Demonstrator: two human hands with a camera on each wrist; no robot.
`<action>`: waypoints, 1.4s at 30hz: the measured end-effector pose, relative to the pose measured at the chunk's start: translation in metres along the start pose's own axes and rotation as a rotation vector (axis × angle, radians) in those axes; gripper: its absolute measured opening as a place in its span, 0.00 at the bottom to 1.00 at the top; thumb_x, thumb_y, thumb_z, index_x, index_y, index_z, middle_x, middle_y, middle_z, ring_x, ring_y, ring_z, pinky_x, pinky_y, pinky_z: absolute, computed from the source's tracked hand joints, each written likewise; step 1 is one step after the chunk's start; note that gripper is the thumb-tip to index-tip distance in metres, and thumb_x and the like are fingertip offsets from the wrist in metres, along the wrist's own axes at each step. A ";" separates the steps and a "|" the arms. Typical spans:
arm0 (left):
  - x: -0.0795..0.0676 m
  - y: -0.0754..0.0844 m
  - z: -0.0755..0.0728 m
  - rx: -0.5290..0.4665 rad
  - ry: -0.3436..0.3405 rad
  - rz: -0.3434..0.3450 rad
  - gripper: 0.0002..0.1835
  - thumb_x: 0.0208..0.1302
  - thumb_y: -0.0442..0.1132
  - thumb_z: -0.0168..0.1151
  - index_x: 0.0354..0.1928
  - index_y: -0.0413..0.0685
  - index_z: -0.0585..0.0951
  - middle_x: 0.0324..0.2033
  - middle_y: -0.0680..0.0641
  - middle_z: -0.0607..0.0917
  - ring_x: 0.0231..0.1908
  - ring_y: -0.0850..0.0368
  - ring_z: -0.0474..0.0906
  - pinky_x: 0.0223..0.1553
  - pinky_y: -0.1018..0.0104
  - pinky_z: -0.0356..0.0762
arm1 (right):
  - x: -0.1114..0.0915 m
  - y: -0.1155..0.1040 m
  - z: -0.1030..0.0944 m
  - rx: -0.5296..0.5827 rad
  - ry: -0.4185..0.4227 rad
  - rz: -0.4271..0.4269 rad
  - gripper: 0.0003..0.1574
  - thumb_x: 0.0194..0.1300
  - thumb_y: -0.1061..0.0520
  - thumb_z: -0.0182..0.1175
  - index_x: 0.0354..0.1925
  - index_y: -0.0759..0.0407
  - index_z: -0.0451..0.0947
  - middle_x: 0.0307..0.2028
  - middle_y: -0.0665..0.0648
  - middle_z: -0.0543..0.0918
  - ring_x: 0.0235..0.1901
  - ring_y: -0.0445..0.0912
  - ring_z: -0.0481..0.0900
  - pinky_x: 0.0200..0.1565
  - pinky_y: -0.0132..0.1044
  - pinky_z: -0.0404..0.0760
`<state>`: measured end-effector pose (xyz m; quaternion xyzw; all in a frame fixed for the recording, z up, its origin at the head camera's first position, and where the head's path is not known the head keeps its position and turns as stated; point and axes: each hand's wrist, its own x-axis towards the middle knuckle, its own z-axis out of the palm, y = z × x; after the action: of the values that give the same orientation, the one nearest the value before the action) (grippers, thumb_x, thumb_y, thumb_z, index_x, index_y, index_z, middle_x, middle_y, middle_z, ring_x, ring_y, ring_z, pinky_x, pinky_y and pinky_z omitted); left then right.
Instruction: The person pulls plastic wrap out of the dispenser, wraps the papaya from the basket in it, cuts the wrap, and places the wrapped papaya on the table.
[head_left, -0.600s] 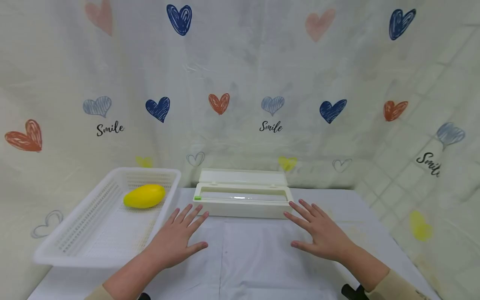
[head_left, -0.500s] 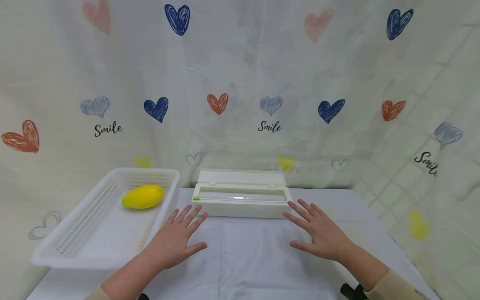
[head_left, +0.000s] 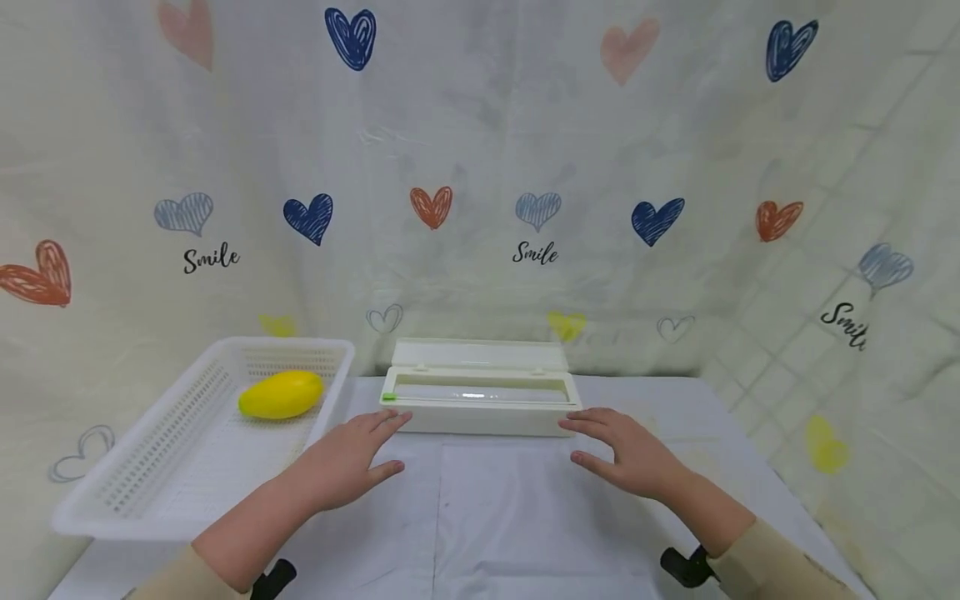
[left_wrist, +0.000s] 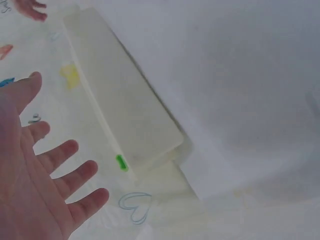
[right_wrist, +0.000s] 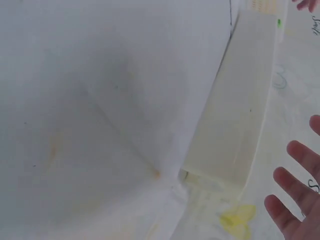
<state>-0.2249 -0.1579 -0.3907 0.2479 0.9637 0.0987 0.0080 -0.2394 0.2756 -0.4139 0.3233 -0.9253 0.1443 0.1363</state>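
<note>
A long off-white cling-film dispenser box [head_left: 480, 422] sits at the back of the table, its lid [head_left: 480, 355] raised. Inside lies a clear film roll [head_left: 472, 394], and a small green slider [head_left: 389, 397] marks the left end of the rim. My left hand [head_left: 341, 467] hovers in front of the box's left end, fingers extended and thumb apart. My right hand [head_left: 633, 457] hovers likewise by the right end. Both wrist views show the box's plain front [left_wrist: 125, 95] beyond spread fingers [right_wrist: 295, 185], and neither hand grips anything.
To the left stands a white perforated basket [head_left: 187, 492] with a yellow mango-shaped fruit [head_left: 281, 395] in it. White cloth covers the table [head_left: 510, 517]. A curtain [head_left: 480, 125] printed with hearts hangs right behind the box.
Both hands have tipped, so their fingers look flatter and less spread in the head view. The head view has shifted slightly. Box, basket and yellow fruit stay in place.
</note>
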 end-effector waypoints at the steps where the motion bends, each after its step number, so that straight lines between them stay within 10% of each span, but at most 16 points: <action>1: 0.002 0.001 -0.004 -0.007 -0.011 -0.012 0.38 0.68 0.58 0.59 0.76 0.57 0.61 0.71 0.47 0.66 0.69 0.46 0.64 0.66 0.45 0.64 | 0.002 0.001 -0.001 0.025 -0.011 0.020 0.29 0.68 0.39 0.61 0.63 0.45 0.78 0.60 0.47 0.78 0.61 0.52 0.74 0.58 0.57 0.73; 15: 0.037 -0.006 -0.028 -0.081 -0.089 -0.038 0.30 0.71 0.50 0.59 0.73 0.61 0.66 0.69 0.48 0.69 0.68 0.46 0.66 0.64 0.45 0.67 | 0.042 0.022 -0.011 0.283 -0.146 0.181 0.24 0.68 0.41 0.62 0.56 0.51 0.82 0.42 0.42 0.84 0.44 0.42 0.79 0.48 0.45 0.79; 42: 0.101 -0.031 -0.016 0.071 -0.128 -0.027 0.20 0.71 0.46 0.59 0.63 0.55 0.79 0.61 0.42 0.76 0.62 0.39 0.69 0.63 0.41 0.66 | 0.090 0.050 0.008 0.155 -0.289 0.274 0.21 0.69 0.45 0.61 0.56 0.49 0.84 0.33 0.48 0.75 0.31 0.44 0.71 0.36 0.40 0.73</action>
<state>-0.3295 -0.1390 -0.3777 0.2409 0.9674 0.0481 0.0622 -0.3402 0.2593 -0.3994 0.2214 -0.9566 0.1842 -0.0441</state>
